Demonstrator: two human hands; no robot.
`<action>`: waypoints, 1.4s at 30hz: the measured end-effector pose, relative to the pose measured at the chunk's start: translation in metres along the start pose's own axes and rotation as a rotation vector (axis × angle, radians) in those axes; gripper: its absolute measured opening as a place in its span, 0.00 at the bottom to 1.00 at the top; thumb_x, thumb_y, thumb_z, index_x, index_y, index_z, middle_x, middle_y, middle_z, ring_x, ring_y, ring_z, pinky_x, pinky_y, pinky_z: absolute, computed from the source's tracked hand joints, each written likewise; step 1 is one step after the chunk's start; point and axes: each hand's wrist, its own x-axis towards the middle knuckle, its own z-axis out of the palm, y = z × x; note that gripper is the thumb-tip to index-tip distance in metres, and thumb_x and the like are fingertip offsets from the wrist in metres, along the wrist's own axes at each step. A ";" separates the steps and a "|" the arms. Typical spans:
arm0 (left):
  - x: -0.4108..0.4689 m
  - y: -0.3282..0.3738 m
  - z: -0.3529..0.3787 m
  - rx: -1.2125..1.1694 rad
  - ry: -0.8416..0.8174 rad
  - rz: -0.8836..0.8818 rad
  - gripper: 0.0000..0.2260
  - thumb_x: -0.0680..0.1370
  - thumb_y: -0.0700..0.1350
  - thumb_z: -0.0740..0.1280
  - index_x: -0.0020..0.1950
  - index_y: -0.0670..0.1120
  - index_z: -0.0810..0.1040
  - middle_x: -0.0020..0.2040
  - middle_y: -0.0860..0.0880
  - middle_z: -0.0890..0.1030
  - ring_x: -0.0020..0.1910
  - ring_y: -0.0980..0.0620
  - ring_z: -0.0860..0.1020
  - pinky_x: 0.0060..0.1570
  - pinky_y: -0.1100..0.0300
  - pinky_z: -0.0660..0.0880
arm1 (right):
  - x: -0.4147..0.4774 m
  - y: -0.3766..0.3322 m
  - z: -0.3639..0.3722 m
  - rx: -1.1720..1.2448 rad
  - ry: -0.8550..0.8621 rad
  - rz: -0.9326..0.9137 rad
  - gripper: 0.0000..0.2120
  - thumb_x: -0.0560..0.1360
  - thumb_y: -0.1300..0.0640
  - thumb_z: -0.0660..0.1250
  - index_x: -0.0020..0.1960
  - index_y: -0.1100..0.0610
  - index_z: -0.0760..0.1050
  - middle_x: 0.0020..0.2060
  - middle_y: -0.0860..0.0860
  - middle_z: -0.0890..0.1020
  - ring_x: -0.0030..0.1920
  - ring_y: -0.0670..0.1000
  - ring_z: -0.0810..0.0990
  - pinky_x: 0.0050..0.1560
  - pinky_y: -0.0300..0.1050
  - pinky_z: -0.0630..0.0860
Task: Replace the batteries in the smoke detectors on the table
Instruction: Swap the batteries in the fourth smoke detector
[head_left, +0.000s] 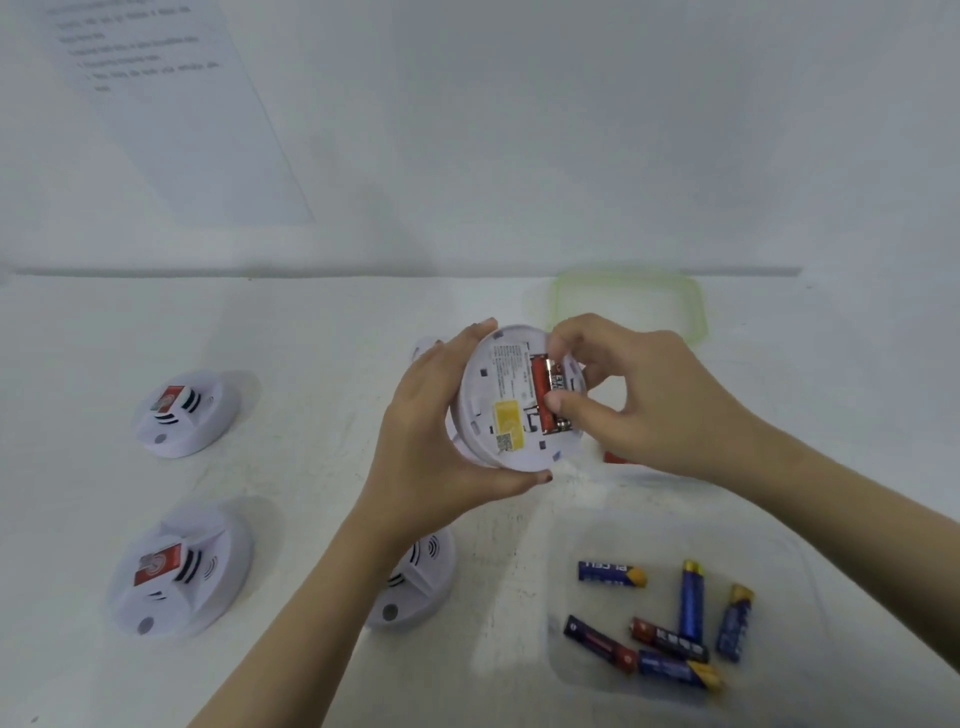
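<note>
A left hand (431, 415) grips one upturned detector (511, 410) above the counter (322, 332) while the right hand (639, 395) pinches a battery (557, 387) in its bay. Three more detectors rest nearby; six loose batteries (670, 618) lie in a clear tray (561, 670).

"PLCELL" on blue battery (612, 573)

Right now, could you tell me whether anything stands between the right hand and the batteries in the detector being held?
Nothing visible does. The left hand holds the smoke detector up with its back facing the camera, and the right hand fingertips already rest on the red batteries in the open compartment. No cover lies over them.
</note>
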 end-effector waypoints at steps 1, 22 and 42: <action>0.000 0.001 0.002 0.008 0.000 0.024 0.42 0.61 0.59 0.77 0.70 0.46 0.66 0.66 0.54 0.73 0.64 0.52 0.75 0.60 0.42 0.74 | -0.001 0.000 -0.002 0.000 -0.013 0.009 0.10 0.73 0.52 0.69 0.49 0.46 0.69 0.43 0.45 0.82 0.43 0.37 0.79 0.40 0.36 0.76; 0.010 0.012 0.022 0.050 -0.041 0.215 0.41 0.65 0.60 0.74 0.70 0.41 0.64 0.67 0.52 0.70 0.69 0.65 0.65 0.68 0.50 0.69 | -0.050 0.004 -0.011 -0.304 0.473 -0.229 0.08 0.72 0.63 0.69 0.51 0.61 0.78 0.45 0.48 0.80 0.47 0.48 0.74 0.53 0.37 0.68; -0.018 0.021 0.014 0.005 -0.180 0.106 0.44 0.60 0.60 0.77 0.71 0.46 0.66 0.67 0.54 0.73 0.66 0.56 0.72 0.64 0.50 0.72 | -0.098 0.000 -0.013 -0.320 0.027 0.003 0.28 0.74 0.39 0.58 0.73 0.40 0.58 0.72 0.45 0.65 0.66 0.45 0.70 0.60 0.42 0.73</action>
